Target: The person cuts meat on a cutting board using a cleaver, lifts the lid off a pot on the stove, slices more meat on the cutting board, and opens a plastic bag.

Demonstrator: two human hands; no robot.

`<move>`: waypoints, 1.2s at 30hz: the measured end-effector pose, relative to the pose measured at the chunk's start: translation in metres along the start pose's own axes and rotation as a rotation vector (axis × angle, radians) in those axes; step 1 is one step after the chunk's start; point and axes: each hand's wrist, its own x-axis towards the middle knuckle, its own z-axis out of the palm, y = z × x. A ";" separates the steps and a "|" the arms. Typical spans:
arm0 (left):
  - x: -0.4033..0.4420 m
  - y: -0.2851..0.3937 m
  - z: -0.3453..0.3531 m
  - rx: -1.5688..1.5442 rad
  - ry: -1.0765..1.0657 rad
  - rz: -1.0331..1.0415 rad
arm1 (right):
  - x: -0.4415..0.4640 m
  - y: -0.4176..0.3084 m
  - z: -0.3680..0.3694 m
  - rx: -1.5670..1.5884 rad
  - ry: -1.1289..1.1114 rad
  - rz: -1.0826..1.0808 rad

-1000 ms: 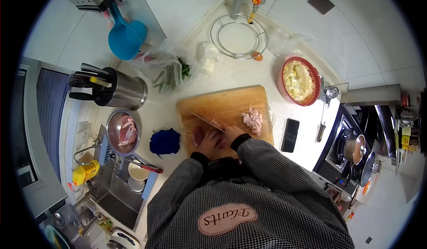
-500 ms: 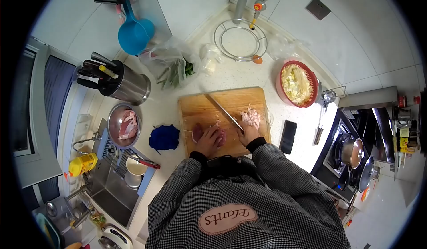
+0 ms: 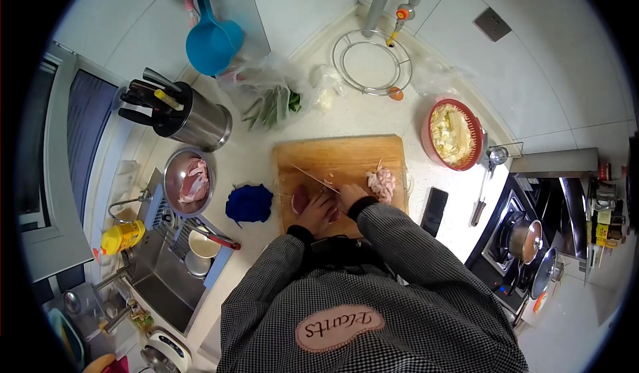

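Observation:
A piece of raw red meat [image 3: 299, 203] lies near the front of the wooden cutting board [image 3: 339, 148]. My left hand [image 3: 318, 214] presses down on it with fingers bent, covering part of it. In my right hand [image 3: 351, 198] is the handle of a kitchen knife [image 3: 313, 177]. Its blade slants up and to the left across the board, just past my left fingertips; the handle is hidden in my grip. A heap of cut pale-pink meat [image 3: 381, 185] sits on the right side of the board, close to my right hand.
Left of the board are a blue cloth [image 3: 249, 204], a metal bowl of raw meat [image 3: 176, 185] and a knife block [image 3: 206, 121]. A phone [image 3: 434, 210] and a red basket of food [image 3: 426, 140] stand right. Beyond are a wire ring stand [image 3: 337, 60] and an egg [image 3: 396, 93].
My right hand has moved left with the knife, away from the cut heap and up to my left hand. The blade now lies at a flatter slant. The whole view has shifted slightly.

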 end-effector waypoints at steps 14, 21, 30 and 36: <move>-0.003 0.006 -0.003 0.312 0.091 0.102 | -0.041 0.036 -0.025 0.231 0.288 -0.002; 0.004 0.011 -0.011 0.178 0.095 0.174 | -0.080 0.048 0.005 0.102 0.321 -0.048; 0.001 0.005 -0.008 0.089 0.020 -0.017 | -0.079 0.050 0.017 0.159 0.328 -0.114; 0.000 0.002 -0.013 0.002 -0.022 -0.068 | -0.046 0.008 0.001 0.117 0.096 0.046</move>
